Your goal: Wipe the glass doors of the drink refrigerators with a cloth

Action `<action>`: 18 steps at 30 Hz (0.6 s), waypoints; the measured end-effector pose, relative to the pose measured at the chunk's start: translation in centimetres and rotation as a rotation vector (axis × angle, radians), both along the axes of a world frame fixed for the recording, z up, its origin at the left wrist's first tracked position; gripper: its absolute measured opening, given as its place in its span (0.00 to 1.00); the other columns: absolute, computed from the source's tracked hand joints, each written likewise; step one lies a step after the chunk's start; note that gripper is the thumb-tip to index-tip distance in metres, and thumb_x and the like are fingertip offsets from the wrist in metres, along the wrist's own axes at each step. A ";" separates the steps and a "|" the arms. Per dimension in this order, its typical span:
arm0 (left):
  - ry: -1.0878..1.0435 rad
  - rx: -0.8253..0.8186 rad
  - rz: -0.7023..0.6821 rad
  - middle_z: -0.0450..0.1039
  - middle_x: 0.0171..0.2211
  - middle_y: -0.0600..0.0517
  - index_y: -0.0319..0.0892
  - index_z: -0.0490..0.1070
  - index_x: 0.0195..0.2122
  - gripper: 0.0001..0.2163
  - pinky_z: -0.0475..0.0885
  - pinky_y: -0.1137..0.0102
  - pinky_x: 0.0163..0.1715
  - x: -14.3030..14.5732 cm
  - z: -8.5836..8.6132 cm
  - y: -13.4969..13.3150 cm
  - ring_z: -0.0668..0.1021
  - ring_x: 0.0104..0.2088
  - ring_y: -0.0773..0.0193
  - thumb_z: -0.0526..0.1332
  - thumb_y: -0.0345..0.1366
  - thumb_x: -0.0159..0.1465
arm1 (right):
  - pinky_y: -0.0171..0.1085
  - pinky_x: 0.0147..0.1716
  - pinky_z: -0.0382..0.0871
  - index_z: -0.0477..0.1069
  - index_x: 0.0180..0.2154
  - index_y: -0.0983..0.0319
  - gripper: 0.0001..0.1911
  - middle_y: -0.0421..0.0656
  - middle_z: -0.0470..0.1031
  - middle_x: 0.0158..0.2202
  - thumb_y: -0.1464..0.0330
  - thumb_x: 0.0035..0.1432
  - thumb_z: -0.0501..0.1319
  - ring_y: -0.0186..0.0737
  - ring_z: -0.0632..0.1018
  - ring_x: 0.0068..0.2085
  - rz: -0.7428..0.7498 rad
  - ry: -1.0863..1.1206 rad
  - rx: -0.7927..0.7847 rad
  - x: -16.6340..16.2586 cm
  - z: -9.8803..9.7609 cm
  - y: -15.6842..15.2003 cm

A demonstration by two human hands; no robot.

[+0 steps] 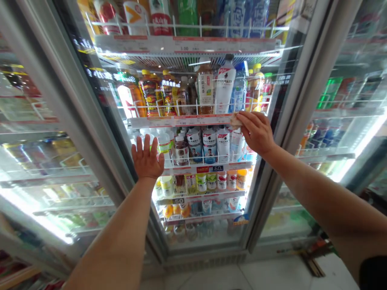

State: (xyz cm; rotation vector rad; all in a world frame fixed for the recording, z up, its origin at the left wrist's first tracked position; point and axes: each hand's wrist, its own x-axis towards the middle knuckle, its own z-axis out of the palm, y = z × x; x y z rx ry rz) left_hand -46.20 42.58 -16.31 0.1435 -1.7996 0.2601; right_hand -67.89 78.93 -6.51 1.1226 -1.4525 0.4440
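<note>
In the head view, my right hand holds a pale, crumpled cloth against the glass door of a drinks fridge, at the height of a shelf's price strip. Further left, my left hand is held up with its fingers stretched out and nothing in it. It is at the glass near the door's left side; whether the palm touches it I cannot tell. Behind the glass stand rows of bottles, among them a white-labelled bottle above the cloth and a small dark bottle beside my left hand.
Grey metal door frames run along the left and right. Neighbouring glass doors with stocked shelves stand on both sides. Below lies a tiled floor. A low dark object lies at lower right, and shelved goods at lower left.
</note>
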 end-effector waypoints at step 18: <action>-0.014 0.086 0.020 0.52 0.71 0.45 0.45 0.56 0.70 0.28 0.39 0.48 0.71 0.0 0.2 0.3 0.44 0.74 0.53 0.51 0.46 0.70 | 0.46 0.50 0.72 0.68 0.60 0.56 0.21 0.47 0.76 0.51 0.73 0.67 0.55 0.47 0.74 0.51 0.109 0.116 0.153 2.1 -0.6 -3.0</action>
